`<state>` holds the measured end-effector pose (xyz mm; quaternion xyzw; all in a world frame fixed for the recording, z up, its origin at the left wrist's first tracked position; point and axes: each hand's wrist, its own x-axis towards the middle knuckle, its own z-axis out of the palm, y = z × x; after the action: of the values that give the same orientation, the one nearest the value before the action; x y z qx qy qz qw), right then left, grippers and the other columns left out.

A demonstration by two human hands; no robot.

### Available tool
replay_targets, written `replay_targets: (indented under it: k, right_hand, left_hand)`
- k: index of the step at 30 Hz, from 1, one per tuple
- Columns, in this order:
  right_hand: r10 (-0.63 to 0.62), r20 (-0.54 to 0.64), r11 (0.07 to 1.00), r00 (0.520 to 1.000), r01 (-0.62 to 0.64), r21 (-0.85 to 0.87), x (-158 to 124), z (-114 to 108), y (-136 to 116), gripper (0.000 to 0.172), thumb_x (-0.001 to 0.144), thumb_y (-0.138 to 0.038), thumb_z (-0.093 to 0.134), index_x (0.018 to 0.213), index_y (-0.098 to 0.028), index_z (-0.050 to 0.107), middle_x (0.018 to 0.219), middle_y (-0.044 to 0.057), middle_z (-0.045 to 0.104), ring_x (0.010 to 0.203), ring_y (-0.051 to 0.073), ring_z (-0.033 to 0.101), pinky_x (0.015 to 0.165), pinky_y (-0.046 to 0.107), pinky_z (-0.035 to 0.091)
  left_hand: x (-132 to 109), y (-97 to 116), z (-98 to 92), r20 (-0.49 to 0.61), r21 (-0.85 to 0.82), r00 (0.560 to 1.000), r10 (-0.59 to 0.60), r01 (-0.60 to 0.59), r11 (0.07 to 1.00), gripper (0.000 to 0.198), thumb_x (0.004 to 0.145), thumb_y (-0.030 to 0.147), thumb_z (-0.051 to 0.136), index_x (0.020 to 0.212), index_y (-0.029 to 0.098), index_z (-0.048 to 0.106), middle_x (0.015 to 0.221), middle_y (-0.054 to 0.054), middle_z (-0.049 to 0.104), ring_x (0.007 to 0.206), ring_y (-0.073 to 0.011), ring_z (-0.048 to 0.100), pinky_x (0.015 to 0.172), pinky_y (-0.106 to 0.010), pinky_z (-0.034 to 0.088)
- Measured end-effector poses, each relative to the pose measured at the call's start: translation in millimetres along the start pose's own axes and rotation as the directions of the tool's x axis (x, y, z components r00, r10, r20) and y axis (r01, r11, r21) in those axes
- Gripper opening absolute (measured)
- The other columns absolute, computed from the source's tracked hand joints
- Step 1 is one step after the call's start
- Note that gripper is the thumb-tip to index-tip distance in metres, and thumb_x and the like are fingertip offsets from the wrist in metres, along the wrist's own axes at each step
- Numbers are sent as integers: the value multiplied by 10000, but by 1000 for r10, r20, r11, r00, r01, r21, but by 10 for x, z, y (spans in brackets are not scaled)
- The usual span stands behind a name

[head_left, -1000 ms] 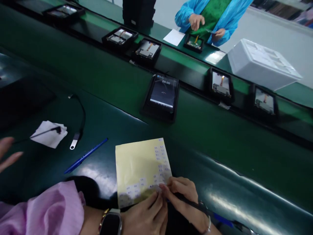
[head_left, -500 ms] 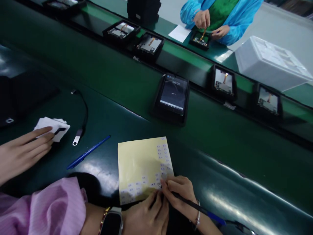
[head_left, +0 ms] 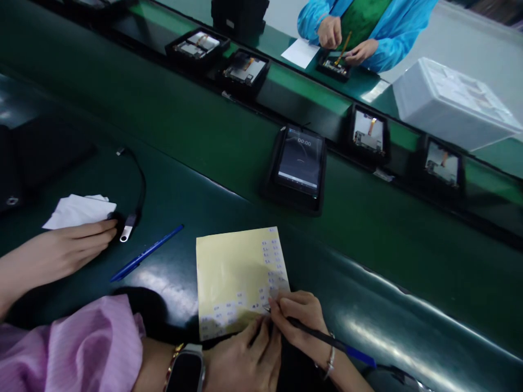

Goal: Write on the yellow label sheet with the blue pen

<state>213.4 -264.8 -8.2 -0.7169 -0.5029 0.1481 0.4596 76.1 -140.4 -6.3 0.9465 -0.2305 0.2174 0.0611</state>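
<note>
Pink sleeve [head_left: 81, 348], mine, at the lower left of the green counter [head_left: 183, 196].

- Neighbour's hand [head_left: 77, 245]: at the picture's edge a second ago, now laid by the white cloth [head_left: 75, 209], fingertips at the silver plug [head_left: 126, 233] of a black cable [head_left: 141, 179]. It stays well apart from my sheet, so my work goes on undisturbed.
- Blue pen [head_left: 145, 253]: lying loose between plug and sheet.
- Yellow label sheet [head_left: 231, 267]: flat on the counter before me, small labels along its right and lower edges. Unmoved.
- Left hand [head_left: 241, 362], watch [head_left: 186, 370] at the wrist: fingers flat, pinning the sheet's lower edge.
- Right hand [head_left: 302, 318]: clamped on a thin dark tool [head_left: 322, 338], tip on a label near the lower right corner. Both hands close together, as half a second ago.
- Tray on the belt holding a tablet [head_left: 300, 163], screen lit at 00:00; it has travelled right.
- Black trays [head_left: 196, 46] [head_left: 244, 69] [head_left: 368, 133] [head_left: 443, 163]: one opened device each, boards showing.
- Far side: a worker in a blue coat, hands [head_left: 330, 31] now holding a stick over a further tray [head_left: 335, 65]; white paper [head_left: 300, 53] beside it.
- White foam box [head_left: 449, 103]: lid on, contents hidden.
</note>
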Motion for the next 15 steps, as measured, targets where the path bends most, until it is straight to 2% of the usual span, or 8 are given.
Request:
replay_targets:
  k: [8,15]
  right_hand:
    - [25,-45,999,999,-26,-21,-11,6,8,432,946,-44,492,665,-208,208,575,-64,238,445,86,234,470,258,216]
    - [11,-35,1000,999,-11,-21,-38,13,27,431,945,-31,502,677,-206,213,590,-63,230,461,85,220,479,267,212]
  left_hand:
    - [-6,-15,-28,77,44,996,49,-53,998,383,960,180,424,1149,145,756,1135,-50,743,1032,-205,695,920,-296,556]
    - [18,-54,-59,42,-41,999,29,-28,999,252,955,199,530,1063,104,737,1086,-94,745,987,-237,712,882,-339,563]
